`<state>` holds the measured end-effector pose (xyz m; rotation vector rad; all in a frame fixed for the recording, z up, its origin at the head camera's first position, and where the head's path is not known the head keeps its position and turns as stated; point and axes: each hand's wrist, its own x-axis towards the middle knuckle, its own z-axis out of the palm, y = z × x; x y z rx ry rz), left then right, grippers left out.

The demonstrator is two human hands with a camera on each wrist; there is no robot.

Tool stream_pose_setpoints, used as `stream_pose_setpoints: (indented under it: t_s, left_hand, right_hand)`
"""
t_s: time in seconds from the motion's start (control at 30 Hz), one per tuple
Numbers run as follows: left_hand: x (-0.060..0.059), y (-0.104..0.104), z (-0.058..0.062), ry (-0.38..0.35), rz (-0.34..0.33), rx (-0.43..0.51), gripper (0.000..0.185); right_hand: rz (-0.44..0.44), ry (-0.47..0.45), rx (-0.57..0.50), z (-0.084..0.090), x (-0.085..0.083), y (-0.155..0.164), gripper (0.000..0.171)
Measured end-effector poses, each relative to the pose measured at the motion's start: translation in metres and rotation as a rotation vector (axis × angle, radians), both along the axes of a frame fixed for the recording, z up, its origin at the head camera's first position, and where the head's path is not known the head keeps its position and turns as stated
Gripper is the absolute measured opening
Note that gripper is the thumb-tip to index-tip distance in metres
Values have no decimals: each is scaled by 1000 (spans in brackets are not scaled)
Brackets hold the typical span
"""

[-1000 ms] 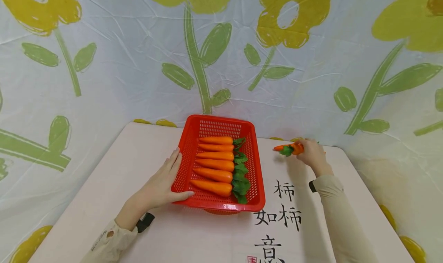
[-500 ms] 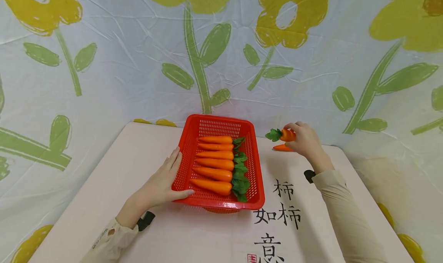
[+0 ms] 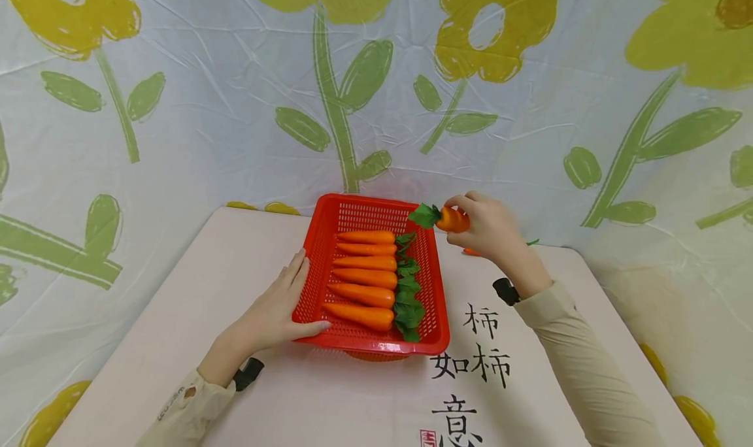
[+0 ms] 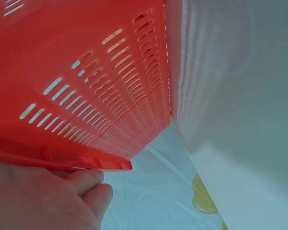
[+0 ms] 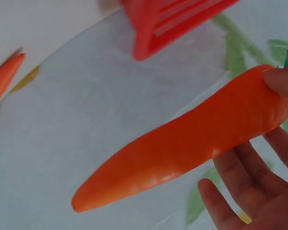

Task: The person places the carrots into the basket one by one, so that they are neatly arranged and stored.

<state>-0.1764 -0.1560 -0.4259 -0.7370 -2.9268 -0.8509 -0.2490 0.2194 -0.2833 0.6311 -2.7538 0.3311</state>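
Observation:
A red perforated plastic basket (image 3: 406, 349) sits mid-table, with several orange carrots (image 3: 365, 278) laid side by side in it, green tops to the right. My left hand (image 3: 275, 316) rests along its left rim, fingers extended and thumb over the near corner; the left wrist view has that hand (image 4: 43, 199) against the rim. Above the right rim, my right hand (image 3: 491, 228) pinches another carrot (image 3: 451, 219) near its leafy end, the leaves overlapping the basket's edge. Its orange body (image 5: 177, 143) slants across the right wrist view, thumb on one side and fingers on the other.
One more carrot (image 3: 470, 252) lies on the table right of the basket, mostly hidden behind the right hand. The pale tabletop (image 3: 329, 408) bears black brush characters (image 3: 459, 417). A flower-printed cloth (image 3: 235, 107) hangs behind the table's far edge.
My right hand has lifted one carrot away from the other on the table and carried it left to the basket's right rim. The left hand stays on the basket.

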Motion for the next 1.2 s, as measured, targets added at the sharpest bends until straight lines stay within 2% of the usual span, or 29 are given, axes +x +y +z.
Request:
stream_pose_setpoints:
  t_s: [0.13,0.33,0.57,0.77,0.87,1.0,1.07,1.2]
  left_hand:
    - [0,0,0,1,-3,0,125]
    - [0,0,0,7,-4,1,125]
    - [0,0,0,11,-5,-3,124]
    - [1,0,1,2,-3,-4,124]
    - [1,-1,0,15,-6,-9,124]
    - [0,-1,-1,20,-10,-4,124]
    - [0,-2,-1,13,-11,2,125]
    - [1,-2,0,0,-7,17,126]
  right_hand:
    - [60,-28,11,10,6,-24,42]
    - [134,-145,34,23,14,-59,47]
    - [236,-272,95,18,17,-98,43]
    - [292,-397,178,2,18,-131,34]
    - [321,-442,235,-11,19,-146,30]
    - [339,-506,316,-31,19,-161,31]
    - [330,-545,344,-40,19,-167,34]
    - [350,-590,379,-57,19,-175,27]
